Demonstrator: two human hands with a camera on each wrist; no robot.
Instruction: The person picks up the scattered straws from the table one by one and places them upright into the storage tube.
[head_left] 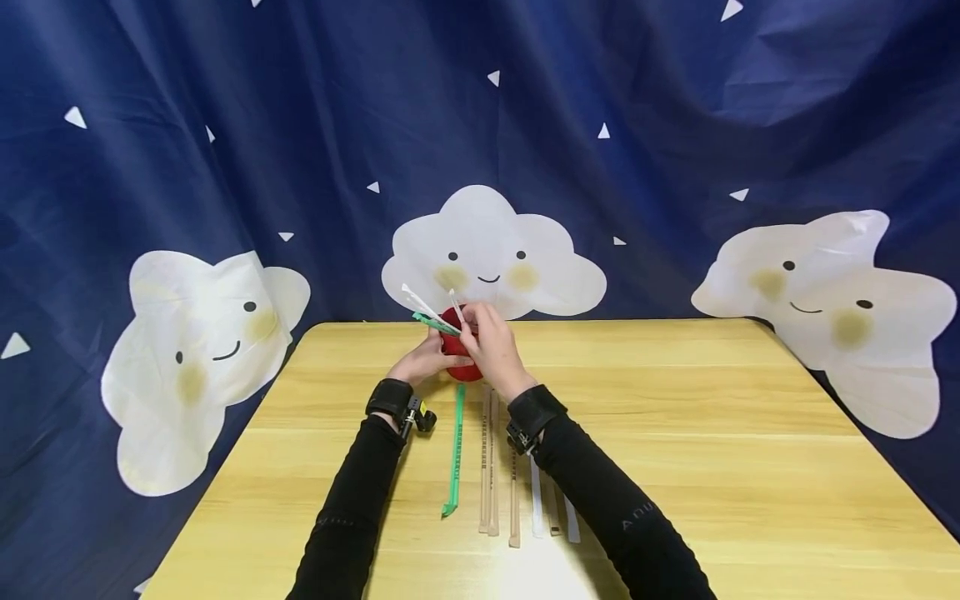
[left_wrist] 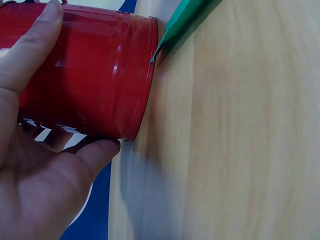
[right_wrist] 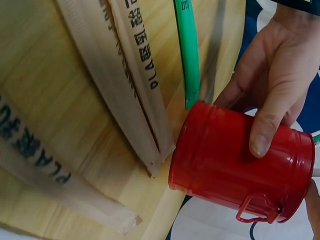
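Observation:
Near the table's far edge my left hand (head_left: pixel 426 360) grips a small red metal bucket (left_wrist: pixel 85 65), its thumb and fingers around the side. The bucket has a little wire handle loop, plain in the right wrist view. A white wrapped straw (head_left: pixel 420 298) and green wrapped straws (head_left: pixel 433 322) stick out of its mouth, leaning left. Over the mouth my right hand (head_left: pixel 495 346) pinches a thin pale wrapped straw (head_left: pixel 455 302). Only a sliver of that hand shows in the right wrist view. The straws' lower ends are hidden by the bucket and fingers.
On the wooden table (head_left: pixel 712 450), nearer than the bucket, lie a green wrapped straw (head_left: pixel 457 450), several brown paper-wrapped straws (head_left: pixel 492 475) and white wrapped straws (head_left: pixel 536 500). My right forearm covers some of them. A dark blue curtain (head_left: pixel 337 100) with clouds hangs behind.

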